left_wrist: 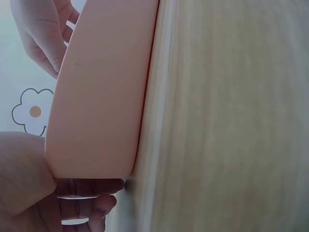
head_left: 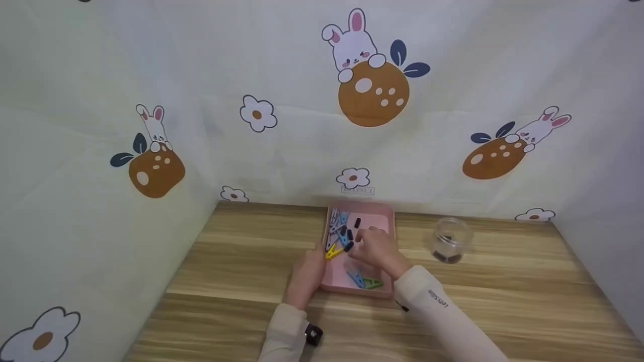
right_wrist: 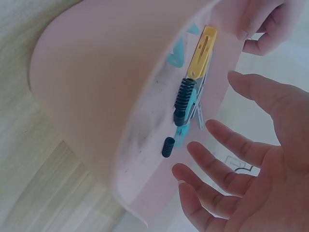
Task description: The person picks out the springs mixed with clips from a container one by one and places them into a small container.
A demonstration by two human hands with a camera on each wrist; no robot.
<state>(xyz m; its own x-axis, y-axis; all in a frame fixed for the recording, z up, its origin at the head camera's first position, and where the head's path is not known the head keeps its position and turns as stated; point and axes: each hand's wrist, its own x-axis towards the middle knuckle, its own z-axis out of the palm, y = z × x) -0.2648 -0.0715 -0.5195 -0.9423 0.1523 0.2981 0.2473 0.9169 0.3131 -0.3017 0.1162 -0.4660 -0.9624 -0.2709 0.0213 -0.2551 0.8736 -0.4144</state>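
2 pale sleeves are leading in; the left hand is gripping the tray; the right hand is hovering unladen. Careless nudges could be scattering springs.

A pale backdrop printed with rabbits is filling the upper frame; a wood-grained counter is spanning lower centre.

Counted, lower centre: one pink tray, one yellow clip, one green clip, at least three blue clips and four black springs; lower right, one clear cup.
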